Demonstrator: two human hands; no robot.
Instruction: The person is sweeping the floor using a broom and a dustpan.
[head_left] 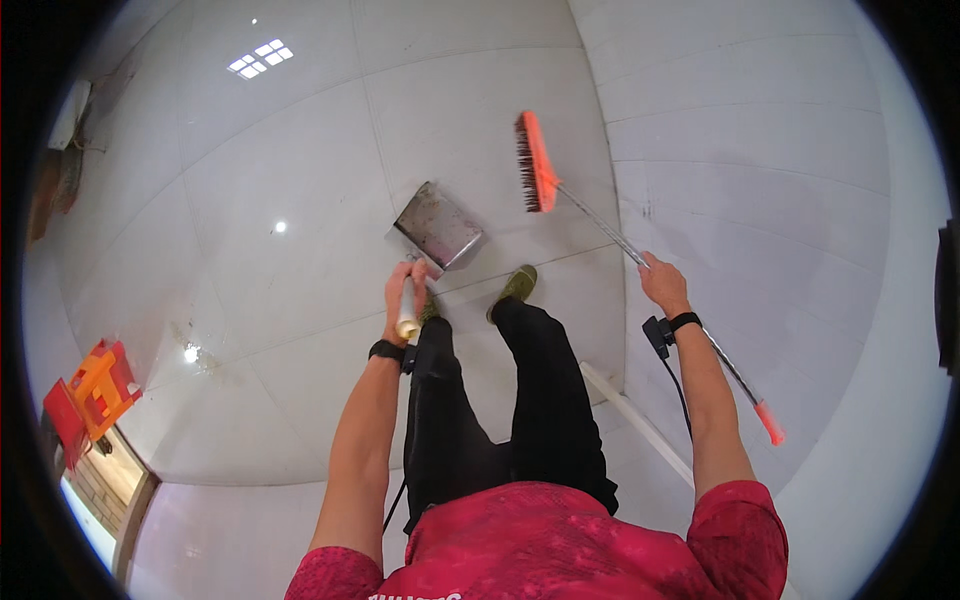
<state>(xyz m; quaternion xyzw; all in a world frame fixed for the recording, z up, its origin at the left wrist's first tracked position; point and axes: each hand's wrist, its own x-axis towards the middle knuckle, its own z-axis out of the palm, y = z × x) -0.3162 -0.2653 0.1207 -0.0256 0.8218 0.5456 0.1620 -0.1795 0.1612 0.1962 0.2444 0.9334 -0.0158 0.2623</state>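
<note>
My left hand (405, 295) is closed round the upright handle of a metal dustpan (440, 225), whose pan is stained and sits just ahead of my feet. My right hand (662, 282) grips the silver pole of a broom (612, 235). The broom's orange head (538, 160), with dark bristles, is held out ahead and to the right of the dustpan, near the foot of the white wall. The pole runs back past my wrist to an orange end at the lower right.
Pale tiled floor (250, 150) surrounds me, with a white wall (740, 170) on the right. At the left are red and orange plastic objects (95, 395) near a doorway, and brown items at the upper left edge. A white strip (625, 410) lies behind my right leg.
</note>
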